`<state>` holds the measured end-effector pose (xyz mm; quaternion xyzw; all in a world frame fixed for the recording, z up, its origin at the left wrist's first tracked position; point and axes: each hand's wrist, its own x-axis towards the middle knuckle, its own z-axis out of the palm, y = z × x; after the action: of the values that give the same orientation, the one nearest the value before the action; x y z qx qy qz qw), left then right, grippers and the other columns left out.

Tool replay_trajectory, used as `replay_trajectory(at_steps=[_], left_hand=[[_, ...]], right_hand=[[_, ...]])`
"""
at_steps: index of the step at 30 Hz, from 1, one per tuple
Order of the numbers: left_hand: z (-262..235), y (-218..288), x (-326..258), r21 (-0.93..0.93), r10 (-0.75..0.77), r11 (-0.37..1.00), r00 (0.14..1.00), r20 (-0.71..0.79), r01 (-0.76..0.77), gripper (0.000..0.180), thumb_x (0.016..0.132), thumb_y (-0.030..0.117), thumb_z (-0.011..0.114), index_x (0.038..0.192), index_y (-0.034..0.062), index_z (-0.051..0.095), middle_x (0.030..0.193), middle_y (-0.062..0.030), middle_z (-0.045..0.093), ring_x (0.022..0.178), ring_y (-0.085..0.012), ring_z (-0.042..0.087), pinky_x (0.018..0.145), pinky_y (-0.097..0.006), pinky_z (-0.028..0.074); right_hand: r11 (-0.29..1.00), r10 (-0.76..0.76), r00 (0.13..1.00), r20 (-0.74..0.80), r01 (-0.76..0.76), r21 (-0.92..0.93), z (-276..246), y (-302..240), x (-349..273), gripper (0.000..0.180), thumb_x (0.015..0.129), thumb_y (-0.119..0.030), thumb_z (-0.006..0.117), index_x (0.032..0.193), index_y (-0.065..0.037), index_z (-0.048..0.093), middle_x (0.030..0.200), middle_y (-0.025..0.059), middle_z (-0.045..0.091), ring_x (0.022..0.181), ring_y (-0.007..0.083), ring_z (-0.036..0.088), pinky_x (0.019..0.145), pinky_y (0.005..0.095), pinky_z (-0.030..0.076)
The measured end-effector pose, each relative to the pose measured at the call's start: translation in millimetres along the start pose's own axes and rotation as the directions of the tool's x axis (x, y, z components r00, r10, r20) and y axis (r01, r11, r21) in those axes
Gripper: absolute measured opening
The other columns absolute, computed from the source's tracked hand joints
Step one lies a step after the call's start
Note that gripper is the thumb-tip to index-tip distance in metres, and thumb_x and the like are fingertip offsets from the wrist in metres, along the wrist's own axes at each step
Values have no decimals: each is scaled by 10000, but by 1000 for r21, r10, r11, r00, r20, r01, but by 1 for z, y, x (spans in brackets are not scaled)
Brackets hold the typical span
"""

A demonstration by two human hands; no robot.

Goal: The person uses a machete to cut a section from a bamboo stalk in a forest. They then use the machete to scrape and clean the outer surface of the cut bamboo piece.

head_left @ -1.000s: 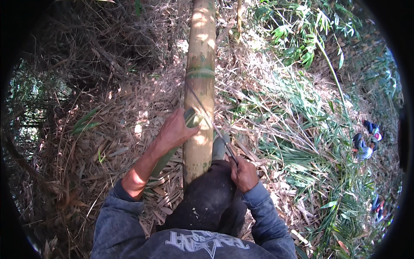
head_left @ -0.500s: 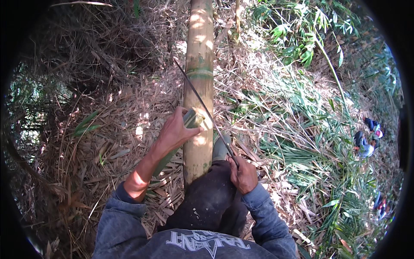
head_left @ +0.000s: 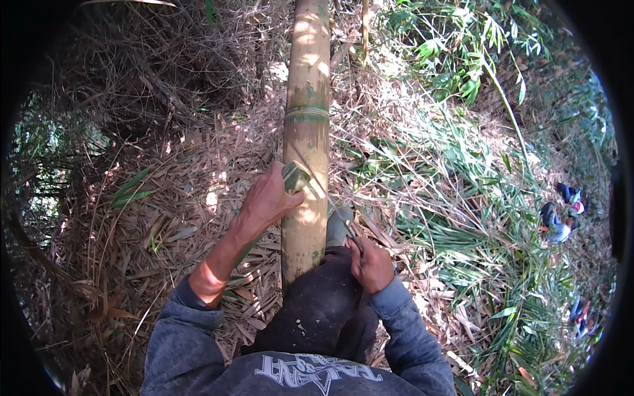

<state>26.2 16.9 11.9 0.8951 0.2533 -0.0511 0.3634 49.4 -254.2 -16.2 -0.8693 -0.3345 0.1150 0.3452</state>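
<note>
A thick yellow-green bamboo pole (head_left: 307,138) runs away from me, its near end by my dark-trousered knee. My left hand (head_left: 267,196) is closed round a short green piece of bamboo (head_left: 296,177) with pale cut faces, held over the pole. Fingers wrapped, my right hand (head_left: 371,265) grips the handle of a long, thin knife (head_left: 330,201) to the right of the pole. The blade slants up and left across the pole, passing close by the right side of the bamboo piece. Whether they touch, I cannot tell.
Dry bamboo leaves (head_left: 178,264) cover the ground on the left. Cut green leaves and stalks (head_left: 449,231) lie to the right. A tangle of dry twigs (head_left: 185,59) stands at the far left. People (head_left: 560,218) are at the far right edge.
The knife's tip has come nearer me and slightly right, and its blade now catches the light. The bamboo piece has turned a little in my left hand.
</note>
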Motion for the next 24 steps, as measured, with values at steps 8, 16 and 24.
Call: replay_trajectory(at_steps=[8, 16, 24], left_hand=[[-2, -3, 0, -39, 2, 999, 1000, 26, -1, 550, 738, 245, 740, 1122, -63, 495, 967, -280, 646, 908, -412, 653, 794, -447, 518], [3, -17, 1, -119, 116, 986, 992, -41, -121, 520, 732, 267, 740, 1098, -29, 521, 954, -232, 621, 889, -362, 631, 787, -437, 491], [-2, -13, 4, -25, 149, 988, 989, 3, -149, 518, 725, 288, 744, 1091, -14, 538, 1028, -203, 540, 972, -347, 553, 855, -418, 448]], right_hand=[[973, -43, 990, -137, 72, 220, -11, -26, 6, 82, 876, -92, 637, 851, -36, 583, 691, 188, 603, 581, 381, 611, 497, 453, 468], [993, 82, 997, -1, -81, 82, 2, 4, 2, 113, 857, -63, 661, 820, -21, 563, 682, 186, 595, 579, 377, 607, 496, 447, 463], [999, 11, 998, 56, -13, 39, 2, 7, 6, 90, 915, -106, 618, 905, -18, 632, 623, 210, 570, 523, 380, 568, 474, 431, 419]])
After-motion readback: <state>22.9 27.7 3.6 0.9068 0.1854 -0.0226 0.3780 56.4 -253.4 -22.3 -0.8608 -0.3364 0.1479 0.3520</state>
